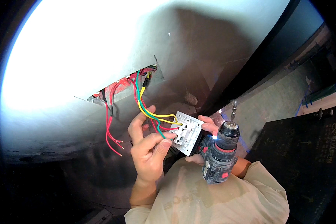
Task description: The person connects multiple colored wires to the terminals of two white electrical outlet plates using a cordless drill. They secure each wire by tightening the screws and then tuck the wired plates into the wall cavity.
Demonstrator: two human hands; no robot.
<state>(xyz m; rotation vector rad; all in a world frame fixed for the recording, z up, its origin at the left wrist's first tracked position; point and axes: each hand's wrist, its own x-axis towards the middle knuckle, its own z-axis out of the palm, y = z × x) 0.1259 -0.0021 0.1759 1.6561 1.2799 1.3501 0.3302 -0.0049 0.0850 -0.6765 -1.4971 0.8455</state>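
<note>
L hand (148, 151) fingers pinch green wire (150, 116) into white switch module (186, 133), held below wall box (123, 85). R hand (209, 128) steadies module w/ drill (218, 156). Seat wire fully, keep module still.

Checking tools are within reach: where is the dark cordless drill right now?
In the head view the dark cordless drill sits right of centre, bit up, beside the white switch plate.

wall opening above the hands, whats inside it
Inside the wall opening a red box lining shows, with red wires, a yellow wire and a green wire coming out; the last two reach the white switch module. Deeper inside is hidden by the wall.
</note>
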